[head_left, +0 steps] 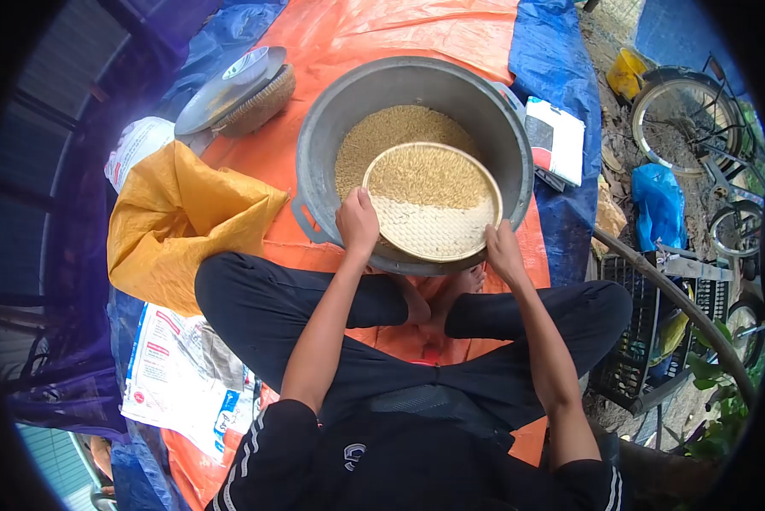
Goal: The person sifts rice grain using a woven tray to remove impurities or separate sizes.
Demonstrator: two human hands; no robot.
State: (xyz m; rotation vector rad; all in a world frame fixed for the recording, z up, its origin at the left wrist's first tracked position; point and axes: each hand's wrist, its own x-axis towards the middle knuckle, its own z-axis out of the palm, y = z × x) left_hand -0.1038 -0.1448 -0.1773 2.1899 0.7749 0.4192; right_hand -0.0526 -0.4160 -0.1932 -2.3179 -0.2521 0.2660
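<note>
Not much readable writing here, tbh: the white printed bag (174,366) around 8 o'clock of the view has red lines of print and a blue block with white letters, all too small or skewed for me to make out. The red-and-white pack (555,140) at about 2 o'clock shows no words I can read, and the black shirt (382,468) at 6 o'clock just has a pale emblem on the chest plus white stripes on the sleeves. Main thing is the woven tray (438,232), held over the near part of a big grey tub (497,115), roughly 5 o'clock from the tub's middle. It's basically round, so no real long axis; the grain on the tray (434,180) covers the 12 o'clock half, bare weave toward 6, with the dividing line running about 9 to 3. Left hand (359,223) has its grip closed on the rim at 9 o'clock, thumb on top; right hand (503,249) is closed on the rim at 4, though the fingers underneath are mostly hidden on both. More grain in the tub (391,128) shows past the tray, toward 11. The tub sits on an orange tarp (314,34), with a yellow-orange sack (174,226) at 9 o'clock from the hands.
</note>
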